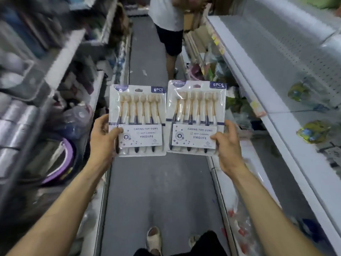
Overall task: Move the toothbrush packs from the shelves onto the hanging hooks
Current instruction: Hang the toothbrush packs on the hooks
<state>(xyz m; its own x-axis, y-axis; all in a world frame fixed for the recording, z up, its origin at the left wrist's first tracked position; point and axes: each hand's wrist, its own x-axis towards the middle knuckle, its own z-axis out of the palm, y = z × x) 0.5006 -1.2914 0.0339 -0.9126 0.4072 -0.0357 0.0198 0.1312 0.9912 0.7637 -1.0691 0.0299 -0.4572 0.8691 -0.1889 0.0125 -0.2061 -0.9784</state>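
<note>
Two clear toothbrush packs, each marked 6PCS with gold and dark-handled brushes, are held up side by side over the aisle floor. My left hand (103, 139) pinches the lower left corner of the left pack (138, 111), thumb on its white label. My right hand (226, 145) grips the lower right corner of the right pack (197, 109), thumb on the label. Both packs stand upright with the hang holes at the top. No hanging hooks are plainly visible.
A person in a white shirt and dark shorts (169, 34) stands ahead in the narrow aisle. Crowded shelves (60, 58) of goods line the left. White pegboard shelving (276, 58) with a few yellow-blue bagged items (311, 133) runs along the right.
</note>
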